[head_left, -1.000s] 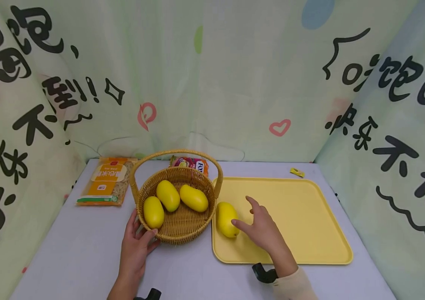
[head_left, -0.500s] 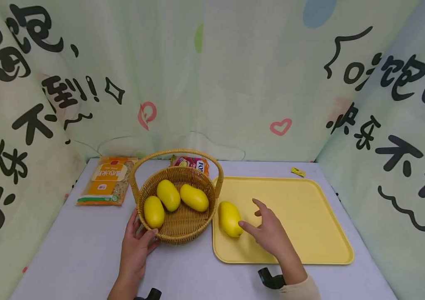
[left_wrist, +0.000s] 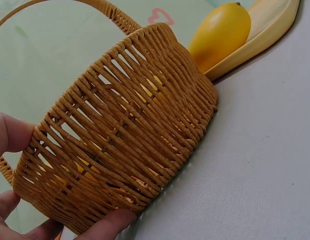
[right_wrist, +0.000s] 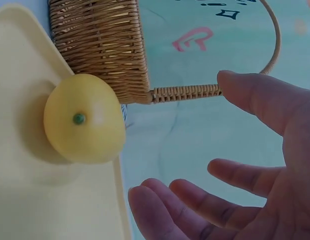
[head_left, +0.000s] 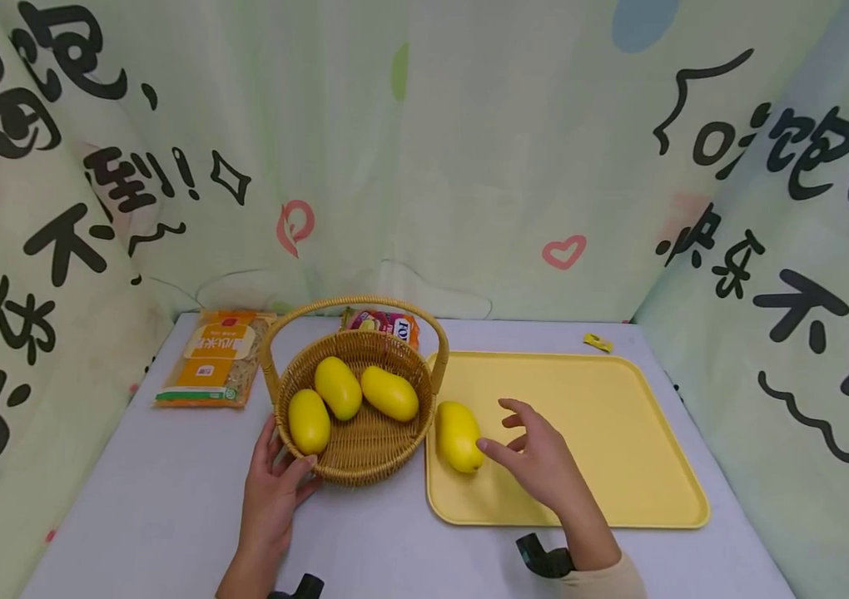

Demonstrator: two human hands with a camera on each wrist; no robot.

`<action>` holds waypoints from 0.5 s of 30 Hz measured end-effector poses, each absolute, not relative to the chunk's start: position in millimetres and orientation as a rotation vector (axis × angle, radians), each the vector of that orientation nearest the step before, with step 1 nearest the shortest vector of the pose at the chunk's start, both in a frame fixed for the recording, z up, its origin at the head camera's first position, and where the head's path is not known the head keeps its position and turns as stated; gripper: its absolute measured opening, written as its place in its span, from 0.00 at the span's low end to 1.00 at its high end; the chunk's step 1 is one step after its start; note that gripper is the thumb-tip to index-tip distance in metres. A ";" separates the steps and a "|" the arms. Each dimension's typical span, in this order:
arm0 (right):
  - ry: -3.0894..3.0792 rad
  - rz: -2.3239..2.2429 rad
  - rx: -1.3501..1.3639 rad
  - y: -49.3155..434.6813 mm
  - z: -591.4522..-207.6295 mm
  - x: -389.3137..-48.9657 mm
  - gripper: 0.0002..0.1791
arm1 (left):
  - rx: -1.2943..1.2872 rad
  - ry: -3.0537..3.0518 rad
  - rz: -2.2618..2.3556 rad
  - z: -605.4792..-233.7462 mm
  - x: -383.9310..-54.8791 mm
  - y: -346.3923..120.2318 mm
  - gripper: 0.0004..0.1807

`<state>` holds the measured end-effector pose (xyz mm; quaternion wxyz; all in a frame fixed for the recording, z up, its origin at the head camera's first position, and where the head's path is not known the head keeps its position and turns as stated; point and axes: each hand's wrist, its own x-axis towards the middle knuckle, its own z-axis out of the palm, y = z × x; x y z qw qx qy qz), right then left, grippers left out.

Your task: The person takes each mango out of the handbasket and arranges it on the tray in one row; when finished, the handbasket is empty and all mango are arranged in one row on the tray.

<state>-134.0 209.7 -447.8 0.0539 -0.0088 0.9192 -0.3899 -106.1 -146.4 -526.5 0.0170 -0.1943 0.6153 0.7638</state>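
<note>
A round wicker basket (head_left: 364,462) with a tall handle holds several yellow mangoes, one of them a mango (head_left: 390,393) lying at its right side. My left hand (head_left: 269,491) grips the basket's near left side, thumb and fingers against the weave, as the left wrist view also shows. On the left part of a yellow tray (head_left: 582,433) lies another mango (head_left: 459,438), close beside the basket. Just to the right of this mango, my right hand (head_left: 537,462) hovers over the tray, fingers spread and loosely bent. The right wrist view shows nothing between its fingers and thumb.
An orange bag of grain (head_left: 211,362) lies at the back left of the white table (head_left: 147,491). Behind the basket is a purple and red snack packet (head_left: 394,329). A small yellow packet (head_left: 598,342) lies beyond the tray. A printed curtain (head_left: 469,166) encloses the table.
My right hand has drawn back a little to the right from the tray's mango, which has shifted slightly rightward. The left hand and basket have stayed in place.
</note>
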 end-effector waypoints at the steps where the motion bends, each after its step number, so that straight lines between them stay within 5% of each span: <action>1: 2.791 -1.198 -0.039 208.1 -445.5 -134.4 0.41 | -0.604 1.913 2.373 -526.3 -106.2 -146.4 0.54; 15: 2.804 -1.127 -0.514 146.9 -408.9 -157.1 0.36 | -0.610 1.912 2.374 -523.5 -105.6 -145.7 0.54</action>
